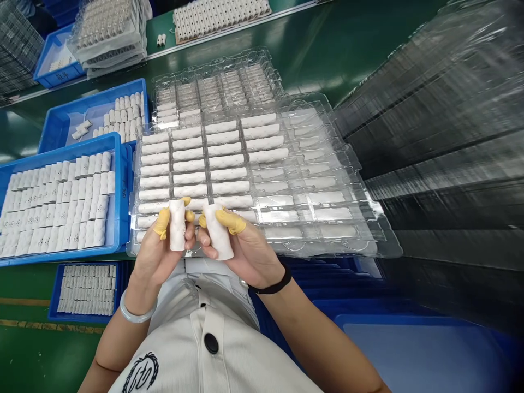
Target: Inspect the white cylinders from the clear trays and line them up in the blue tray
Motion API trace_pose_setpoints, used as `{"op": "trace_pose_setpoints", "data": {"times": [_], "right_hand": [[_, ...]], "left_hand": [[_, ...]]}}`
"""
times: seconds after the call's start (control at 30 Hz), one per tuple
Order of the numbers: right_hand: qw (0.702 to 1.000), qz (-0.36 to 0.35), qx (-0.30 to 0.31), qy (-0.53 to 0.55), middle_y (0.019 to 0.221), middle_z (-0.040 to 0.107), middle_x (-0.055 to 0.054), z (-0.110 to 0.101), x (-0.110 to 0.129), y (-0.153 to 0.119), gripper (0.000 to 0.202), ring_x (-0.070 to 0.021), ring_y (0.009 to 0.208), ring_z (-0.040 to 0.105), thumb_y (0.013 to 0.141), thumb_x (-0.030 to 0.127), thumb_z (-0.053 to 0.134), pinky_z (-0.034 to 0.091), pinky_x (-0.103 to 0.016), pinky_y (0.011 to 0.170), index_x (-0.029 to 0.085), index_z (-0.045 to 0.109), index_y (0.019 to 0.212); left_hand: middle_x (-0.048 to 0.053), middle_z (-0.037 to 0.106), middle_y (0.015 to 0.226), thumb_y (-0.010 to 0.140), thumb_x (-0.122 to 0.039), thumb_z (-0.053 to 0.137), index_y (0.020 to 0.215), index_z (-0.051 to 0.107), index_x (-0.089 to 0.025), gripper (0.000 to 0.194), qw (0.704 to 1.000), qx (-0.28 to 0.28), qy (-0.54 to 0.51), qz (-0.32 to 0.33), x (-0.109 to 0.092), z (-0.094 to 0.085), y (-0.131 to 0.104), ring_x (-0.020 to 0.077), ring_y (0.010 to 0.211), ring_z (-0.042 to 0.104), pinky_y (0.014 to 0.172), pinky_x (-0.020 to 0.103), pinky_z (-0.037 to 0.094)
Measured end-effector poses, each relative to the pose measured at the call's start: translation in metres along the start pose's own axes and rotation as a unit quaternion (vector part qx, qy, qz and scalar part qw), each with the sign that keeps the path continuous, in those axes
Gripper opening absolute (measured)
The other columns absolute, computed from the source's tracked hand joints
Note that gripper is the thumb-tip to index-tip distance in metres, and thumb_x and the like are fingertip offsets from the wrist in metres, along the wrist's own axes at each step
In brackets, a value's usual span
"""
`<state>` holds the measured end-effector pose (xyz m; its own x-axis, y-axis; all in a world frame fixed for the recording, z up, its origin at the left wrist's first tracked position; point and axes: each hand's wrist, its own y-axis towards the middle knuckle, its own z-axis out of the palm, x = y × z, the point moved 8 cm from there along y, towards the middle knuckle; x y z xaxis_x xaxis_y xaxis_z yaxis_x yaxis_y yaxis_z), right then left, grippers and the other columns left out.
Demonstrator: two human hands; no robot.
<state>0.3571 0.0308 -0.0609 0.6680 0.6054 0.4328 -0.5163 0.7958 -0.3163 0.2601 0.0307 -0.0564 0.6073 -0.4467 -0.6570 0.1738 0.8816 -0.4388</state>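
My left hand (pixel 152 252) is closed around a short white cylindrical piece (pixel 177 226), held nearly upright. A second white cylindrical piece (pixel 220 236), tilted slightly, sits between the fingers of my right hand (pixel 256 248). Yellow finger covers are on the thumbs and some fingertips. Both hands are over the near edge of a clear plastic tray (pixel 370 232), with the two pieces apart from each other. Rows of similar white pieces (pixel 226 161) fill the tray's left and middle columns; more show dimly through the plastic at the right.
On the left, blue bins (pixel 119 202) hold rows of white pieces, with a smaller blue bin (pixel 53 305) lower down. Behind lies another clear tray (pixel 270 68). Stacked trays (pixel 110 46) stand at the back left. A tall dark plastic-wrapped stack (pixel 442 142) rises at the right.
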Motion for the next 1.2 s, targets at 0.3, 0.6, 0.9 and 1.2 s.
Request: {"op": "trace_pose_setpoints", "data": {"times": [0.3, 0.6, 0.9, 1.2], "right_hand": [[0.996, 0.004, -0.085, 0.027, 0.082, 0.068, -0.005, -0.005, 0.003, -0.002, 0.042, -0.0145, 0.072, 0.062, 0.097, 0.051, 0.048, 0.054, -0.027, 0.072, 0.015, 0.065, 0.110], [0.997, -0.018, -0.074, 0.001, 0.095, 0.070, -0.006, -0.005, 0.005, 0.000, 0.042, -0.0169, 0.083, 0.064, 0.094, 0.053, 0.053, 0.056, -0.032, 0.079, 0.017, 0.067, 0.111], [0.992, -0.051, -0.024, -0.113, 0.072, 0.063, 0.002, 0.009, 0.000, -0.002, 0.040, -0.0140, 0.057, 0.056, 0.077, 0.035, 0.077, 0.050, -0.032, 0.057, 0.021, 0.059, 0.109], [0.937, -0.147, -0.119, -0.292, 0.086, 0.066, -0.001, -0.018, 0.055, -0.007, 0.034, -0.0169, 0.075, 0.058, 0.068, 0.035, 0.081, 0.047, -0.033, 0.072, 0.022, 0.065, 0.095]], "left_hand": [[0.009, 0.057, 0.067, 0.104, -0.040, 0.020, 0.088, 0.067, -0.006, 0.060, 0.994, 0.011, -0.021, -0.106, 0.015, 0.002, 0.004, 0.0086, 0.049, 0.048, 0.038, 0.015, 0.039], [0.008, 0.058, 0.061, 0.104, -0.037, 0.018, 0.088, 0.066, -0.009, 0.058, 0.995, -0.048, 0.003, -0.086, 0.010, -0.002, 0.005, 0.0072, 0.040, 0.046, 0.030, 0.013, 0.034], [0.001, 0.057, 0.049, 0.094, -0.053, 0.050, 0.089, 0.070, -0.015, 0.043, 0.984, -0.102, 0.142, 0.023, 0.005, -0.012, 0.001, 0.0133, 0.039, 0.052, 0.034, 0.022, 0.040], [0.002, 0.069, 0.080, 0.088, -0.038, 0.067, 0.123, 0.066, -0.020, 0.039, 0.929, -0.098, 0.312, 0.174, -0.023, -0.007, -0.008, 0.0131, 0.064, 0.063, 0.054, 0.022, 0.051]]}}
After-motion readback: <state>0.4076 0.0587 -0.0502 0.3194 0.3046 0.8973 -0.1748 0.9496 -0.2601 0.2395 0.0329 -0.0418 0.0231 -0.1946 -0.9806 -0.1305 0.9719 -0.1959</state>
